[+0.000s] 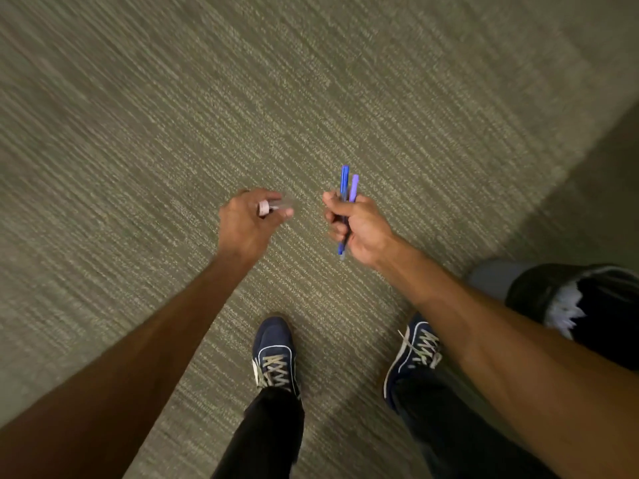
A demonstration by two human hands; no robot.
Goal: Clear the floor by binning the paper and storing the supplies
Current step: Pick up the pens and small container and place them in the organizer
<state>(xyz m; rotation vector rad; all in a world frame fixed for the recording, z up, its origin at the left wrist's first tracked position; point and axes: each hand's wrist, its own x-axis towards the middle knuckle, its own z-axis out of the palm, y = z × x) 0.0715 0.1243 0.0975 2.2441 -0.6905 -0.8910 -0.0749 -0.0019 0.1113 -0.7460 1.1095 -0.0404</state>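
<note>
Carpet (311, 98) in a ribbed grey-green weave filled nearly the whole view, streaked with motion blur, and nowhere on the stretch I could see lay any loose paper or supplies. My left hand (247, 219) was curled around a small clear container (281, 206) with a pale pink cap, its fingers (276, 197) wrapped narrow on it, though the blur made the thing hard to identify further. My right hand (359, 226) was closed in a fist on two pens (347, 188), one blue and one purple, held side by side with their upper ends sticking up past the knuckles and the blue one's lower end poking out below the palm. Both hands hung apart from each other above the floor, ahead of my dark blue shoes (275, 354). At the right edge stood a bin (539, 292) lined with a black bag, with something white inside that I took for paper. I judged the binning was likely done and the supplies were being carried off to storage, though no storage place was visible. From here the risk seemed to be the pens sliding, since they were gripped only across the middle and could slip out endwise while walking; the small container, pinched near the fingertips, could also drop and roll away over the carpet.
</note>
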